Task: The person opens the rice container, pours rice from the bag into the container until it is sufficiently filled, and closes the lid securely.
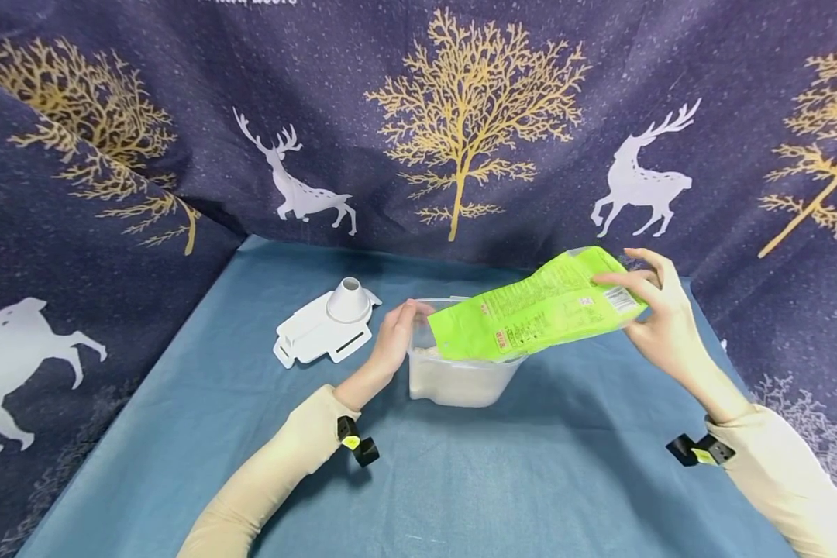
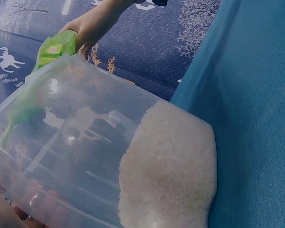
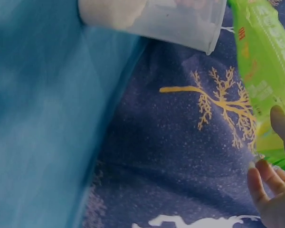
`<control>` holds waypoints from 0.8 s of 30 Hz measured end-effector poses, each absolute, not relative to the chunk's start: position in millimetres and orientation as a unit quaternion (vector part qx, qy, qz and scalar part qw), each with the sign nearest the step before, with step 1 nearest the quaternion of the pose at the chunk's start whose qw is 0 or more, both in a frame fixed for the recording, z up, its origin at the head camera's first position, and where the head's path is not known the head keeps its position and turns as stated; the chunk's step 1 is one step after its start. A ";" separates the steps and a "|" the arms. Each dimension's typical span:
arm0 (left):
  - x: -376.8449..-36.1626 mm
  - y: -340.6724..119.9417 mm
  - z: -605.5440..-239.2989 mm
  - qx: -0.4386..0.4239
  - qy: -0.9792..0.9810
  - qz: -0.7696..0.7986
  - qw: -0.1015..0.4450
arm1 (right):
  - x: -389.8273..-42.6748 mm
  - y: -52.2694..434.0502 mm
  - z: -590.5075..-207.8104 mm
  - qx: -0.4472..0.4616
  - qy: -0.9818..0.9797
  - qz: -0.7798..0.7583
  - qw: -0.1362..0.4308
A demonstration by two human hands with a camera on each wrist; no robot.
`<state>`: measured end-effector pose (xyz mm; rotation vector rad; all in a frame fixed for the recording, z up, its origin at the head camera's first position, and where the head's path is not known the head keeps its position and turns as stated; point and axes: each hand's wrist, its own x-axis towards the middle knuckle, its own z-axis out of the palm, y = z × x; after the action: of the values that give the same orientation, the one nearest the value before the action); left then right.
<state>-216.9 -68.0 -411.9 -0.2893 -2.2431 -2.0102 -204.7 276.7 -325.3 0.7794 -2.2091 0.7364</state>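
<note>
A clear plastic container (image 1: 460, 385) stands on the table, with white rice (image 2: 171, 166) filling its lower part. My left hand (image 1: 393, 338) grips the container's left rim, its fingers partly seen through the wall in the left wrist view. Over the container's opening slants a green rice bag (image 1: 540, 310), its lower left end inside the rim. My right hand (image 1: 659, 314) holds the raised right end of the bag between thumb and fingers. The bag's mouth is hidden, so I cannot tell whether rice is flowing out.
To the left of the container lies a white lid (image 1: 314, 339) with a cone-shaped white cup (image 1: 349, 301) on it. Blue cloth (image 1: 418, 473) covers the table. A dark patterned curtain (image 1: 530, 194) hangs behind and along the sides.
</note>
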 end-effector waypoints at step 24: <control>-217.8 -68.9 -412.8 -0.095 -0.729 -0.676 0.052 | -205.0 277.5 -341.9 0.234 -0.797 0.322 0.454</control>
<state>-217.8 -68.9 -412.8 -0.2881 -2.2160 -2.0571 -205.0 277.5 -341.9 0.5777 -1.9674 0.7959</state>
